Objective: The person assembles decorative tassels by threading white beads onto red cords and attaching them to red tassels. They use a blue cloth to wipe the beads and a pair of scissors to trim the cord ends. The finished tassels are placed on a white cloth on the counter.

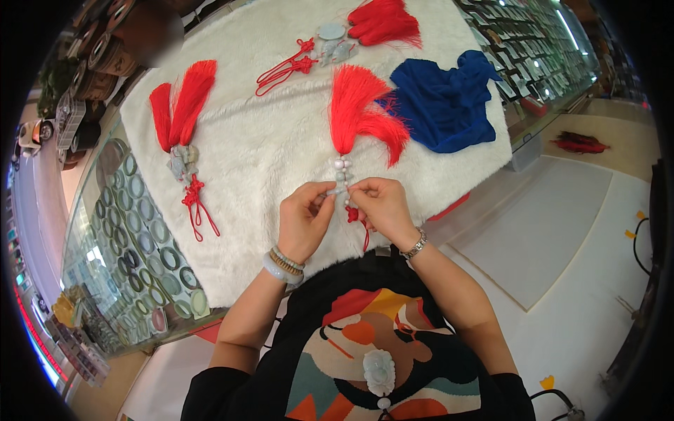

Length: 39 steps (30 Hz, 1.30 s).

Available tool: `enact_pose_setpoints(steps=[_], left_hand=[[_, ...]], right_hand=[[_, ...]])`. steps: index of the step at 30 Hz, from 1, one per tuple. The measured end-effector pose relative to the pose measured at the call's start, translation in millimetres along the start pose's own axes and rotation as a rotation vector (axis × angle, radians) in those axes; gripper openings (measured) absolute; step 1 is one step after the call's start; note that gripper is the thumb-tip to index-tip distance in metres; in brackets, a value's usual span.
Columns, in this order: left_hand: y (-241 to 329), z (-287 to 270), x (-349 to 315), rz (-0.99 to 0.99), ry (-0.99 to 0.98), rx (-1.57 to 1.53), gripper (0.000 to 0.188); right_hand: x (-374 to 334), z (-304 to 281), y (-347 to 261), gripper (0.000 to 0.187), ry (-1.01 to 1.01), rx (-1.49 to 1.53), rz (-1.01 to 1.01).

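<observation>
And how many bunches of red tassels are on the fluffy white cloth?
3: the left bunch, the far bunch at the top, and the middle bunch, just beyond the beaded ornament pinched by the left hand and right hand. Some could be hidden.

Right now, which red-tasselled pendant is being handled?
The central pendant, its tassel beside the blue cloth: left hand and right hand pinch it; the others lie untouched.

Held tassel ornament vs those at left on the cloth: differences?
The held ornament is pinched by the left hand and right hand; the left ornaments lie untouched.
The held ornament's tassel fans rightward; the left ornaments' tassels form two straighter bunches.
The right hand partly covers the held ornament's knotwork; the left ornaments' knotwork shows clearly.
Both have red tassels.
</observation>
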<state>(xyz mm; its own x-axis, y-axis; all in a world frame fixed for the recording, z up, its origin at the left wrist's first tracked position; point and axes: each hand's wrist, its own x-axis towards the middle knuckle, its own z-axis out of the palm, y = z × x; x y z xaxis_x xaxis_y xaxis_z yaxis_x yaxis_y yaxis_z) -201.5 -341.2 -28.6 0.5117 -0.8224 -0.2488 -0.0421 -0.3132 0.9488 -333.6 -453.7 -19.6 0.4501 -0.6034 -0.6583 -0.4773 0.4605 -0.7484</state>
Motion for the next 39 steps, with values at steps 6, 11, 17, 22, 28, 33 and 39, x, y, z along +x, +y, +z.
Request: enact_pose_setpoints(steps=[6,11,17,22,28,33,39], left_hand=[[-2.1,3.0,3.0,0.047,0.001,0.002,0.017],[-3.6,3.5,4.1,0.086,-0.002,0.036,0.017],[-2.4,4.3,3.3,0.084,-0.003,0.035,0.017],[-2.8,5.0,3.9,0.136,-0.013,0.07,0.017],[-1.9,12.0,2.9,0.06,0.04,0.038,0.016],[1.2,11.6,2.8,0.058,0.045,0.09,0.014],[2.7,12.9,6.8,0.18,0.065,0.127,0.013]], right_hand=[[0.0,-2.1,0.6,0.017,-0.019,0.017,0.006],[0.2,-2.9,1.0,0.017,-0.021,0.016,-0.01],[-2.1,-1.7,-2.7,0.016,-0.016,0.019,-0.008],[-5.4,-1.1,-8.0,0.016,-0.03,-0.01,0.002],[-8.9,-1.1,-7.9,0.015,-0.101,0.051,0.041],[-10.0,-3.2,2.5,0.015,-0.104,0.112,-0.034],[-13.9,5.3,11.3,0.015,-0.012,0.105,-0.118]])
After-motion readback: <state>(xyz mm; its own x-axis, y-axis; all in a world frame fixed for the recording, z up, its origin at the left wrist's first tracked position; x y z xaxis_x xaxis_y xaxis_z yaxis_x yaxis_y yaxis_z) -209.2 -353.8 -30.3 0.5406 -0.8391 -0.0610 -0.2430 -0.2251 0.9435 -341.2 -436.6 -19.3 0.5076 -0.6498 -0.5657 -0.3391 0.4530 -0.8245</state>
